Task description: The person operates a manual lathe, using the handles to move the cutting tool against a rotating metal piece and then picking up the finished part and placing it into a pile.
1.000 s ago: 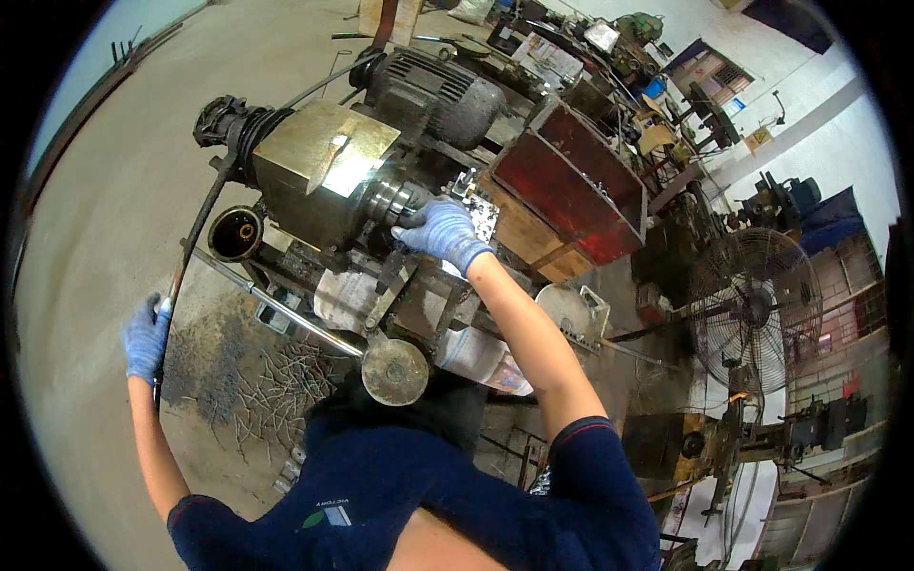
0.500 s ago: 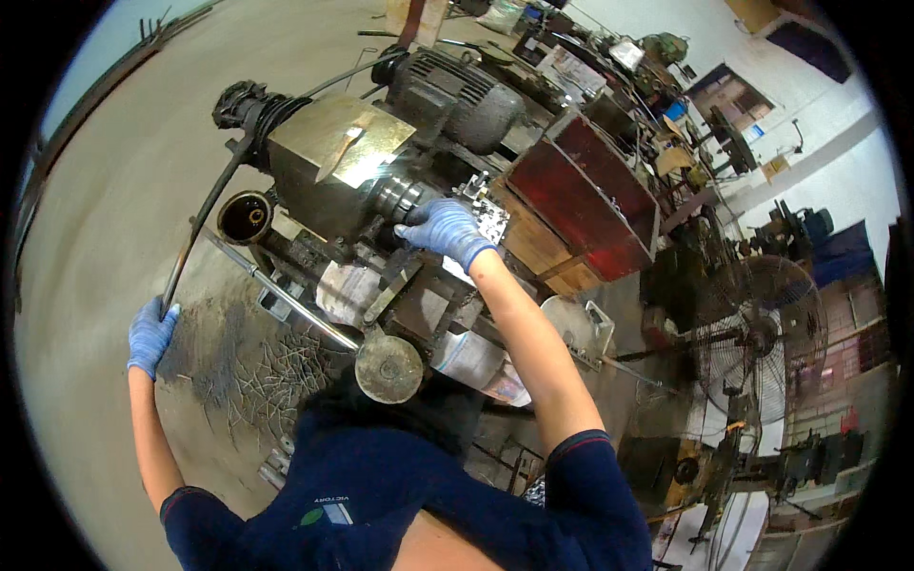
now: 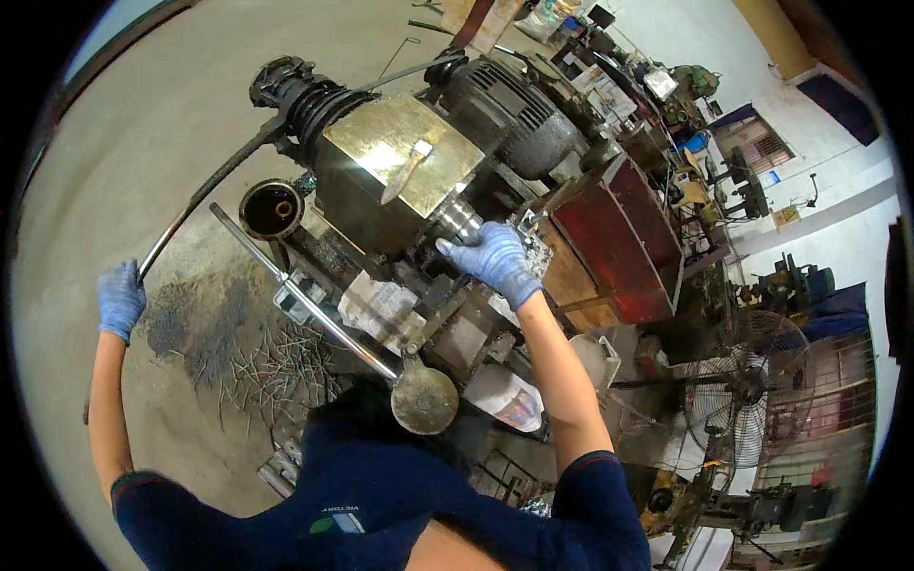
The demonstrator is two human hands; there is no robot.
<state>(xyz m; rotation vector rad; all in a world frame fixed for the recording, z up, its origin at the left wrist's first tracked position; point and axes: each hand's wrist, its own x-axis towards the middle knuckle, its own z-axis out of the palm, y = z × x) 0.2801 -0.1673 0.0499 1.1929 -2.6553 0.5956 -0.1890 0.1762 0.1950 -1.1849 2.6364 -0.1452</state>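
Observation:
My left hand (image 3: 121, 300), in a blue knit glove, is wrapped around the end of a long metal lever (image 3: 195, 202). That lever runs up to the black belt pulley (image 3: 314, 107) at the back of a greasy lathe headstock (image 3: 367, 195). My right hand (image 3: 495, 259), gloved alike, is closed at the front of the shiny steel spindle chuck (image 3: 459, 219), its thumb pointing left. What its fingers grip is hidden behind the glove. On the headstock's flat brass-coloured top lies a paintbrush (image 3: 407, 171).
A second bar handle (image 3: 324, 319) slants toward a round handwheel (image 3: 425, 396) close to my body. An open oil cup (image 3: 271, 209) sits left of the headstock, a motor (image 3: 509, 114) behind it. Right stand a red metal box (image 3: 614, 238) and a fan (image 3: 747, 381). Thin metal rods (image 3: 262, 376) litter the floor.
My left hand has swung the lever's end outward to the left, away from the lathe. My right hand stays at the chuck. The whole view has shifted, with the lathe now further right.

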